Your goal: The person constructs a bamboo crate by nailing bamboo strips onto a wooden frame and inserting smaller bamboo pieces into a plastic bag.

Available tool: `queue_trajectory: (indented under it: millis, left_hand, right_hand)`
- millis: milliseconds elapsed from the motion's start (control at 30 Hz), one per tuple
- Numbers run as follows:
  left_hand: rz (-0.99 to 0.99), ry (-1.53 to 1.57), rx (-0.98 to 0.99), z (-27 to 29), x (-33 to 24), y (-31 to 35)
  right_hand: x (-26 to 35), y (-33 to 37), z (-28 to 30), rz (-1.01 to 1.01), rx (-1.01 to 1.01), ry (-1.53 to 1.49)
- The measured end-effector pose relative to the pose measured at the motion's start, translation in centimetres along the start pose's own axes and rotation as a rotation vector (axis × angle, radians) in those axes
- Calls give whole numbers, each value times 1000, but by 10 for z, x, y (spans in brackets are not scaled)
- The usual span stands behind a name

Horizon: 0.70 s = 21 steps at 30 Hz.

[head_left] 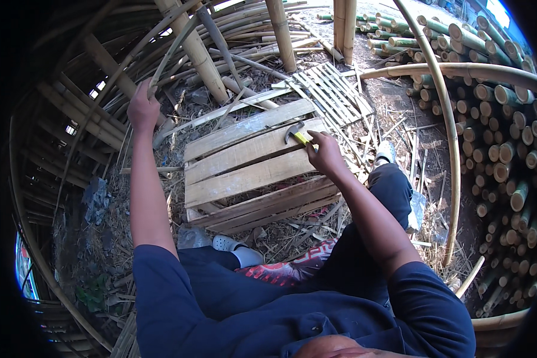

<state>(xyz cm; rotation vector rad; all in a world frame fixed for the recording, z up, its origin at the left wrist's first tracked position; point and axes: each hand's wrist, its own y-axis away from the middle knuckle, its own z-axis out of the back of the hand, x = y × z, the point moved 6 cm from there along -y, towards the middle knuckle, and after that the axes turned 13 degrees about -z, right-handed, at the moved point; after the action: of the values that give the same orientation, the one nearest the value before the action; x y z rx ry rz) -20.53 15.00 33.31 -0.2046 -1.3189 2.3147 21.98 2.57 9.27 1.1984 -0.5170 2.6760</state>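
Observation:
A low wooden slatted crate (244, 186) stands on the ground in front of me, gaps showing between its top boards. Over its right part my right hand (327, 155) is closed round a claw hammer (298, 136), whose yellow handle and dark metal head stick out to the left. Stretched far forward on the left, my left hand (143, 111) is closed on a bamboo strip (174, 49) that rises from the fist and curves up to the right. The fingers partly hide where the strip is gripped.
Cut bamboo poles (501, 149) are stacked high on the right. Behind the crate lies a slatted bamboo panel (334, 92), near upright bamboo posts (280, 36). A long bent bamboo strip (444, 101) arches past on the right. Bamboo scraps and shavings (292, 235) litter the ground.

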Motion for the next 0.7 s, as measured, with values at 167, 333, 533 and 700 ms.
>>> queue_trajectory:
  millis: [167,333,533,700]
  left_hand:
    - [-57,78,120,2,-48,-6]
    - [-260,184,160,9,-133,20]
    - [-291,210,270,6,-199,89]
    - [-378,356,401,-7,-233,157]
  right_hand:
    - [-17,-10,-8,-104,85,-160]
    - [-8,-14,-15,-553,587,-1022]
    - [-5,-16,0,-713,943,-1321]
    - [-9,-19,15,-656,945,-1211]
